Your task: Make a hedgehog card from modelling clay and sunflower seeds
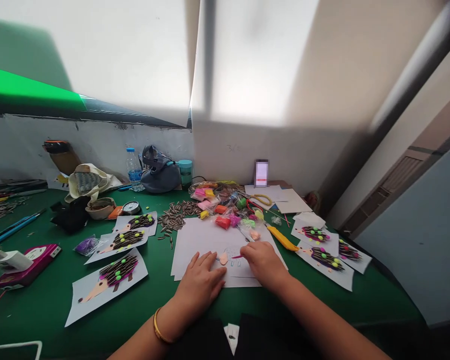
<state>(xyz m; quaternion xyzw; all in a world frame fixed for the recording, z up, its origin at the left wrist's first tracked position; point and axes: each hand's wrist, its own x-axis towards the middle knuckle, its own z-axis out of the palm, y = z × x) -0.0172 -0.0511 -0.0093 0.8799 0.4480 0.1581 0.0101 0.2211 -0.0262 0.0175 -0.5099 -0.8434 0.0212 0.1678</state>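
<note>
My left hand (pixel 202 272) lies flat on the white paper (pixel 187 240), fingers stretched out beside a small piece of peach clay (pixel 223 258). The clay sits on a faint pencil or pen drawing (pixel 233 252) of a rounded body with short legs. With closed fingers, my right hand (pixel 264 262) holds a thin magenta modelling tool (pixel 237 257), its tip pointing left toward the clay. Whether the tip touches the clay I cannot tell. Another lump of peach clay (pixel 254 234) rests near the paper's upper right.
Sunflower seeds (pixel 176 216) are heaped behind the paper, beside bagged coloured clay (pixel 223 221). A yellow utility knife (pixel 282 238) and yellow-handled scissors (pixel 261 200) lie right. Seed-and-clay hedgehog cards (pixel 108 280) flank both sides. A phone (pixel 261 173) leans on the wall.
</note>
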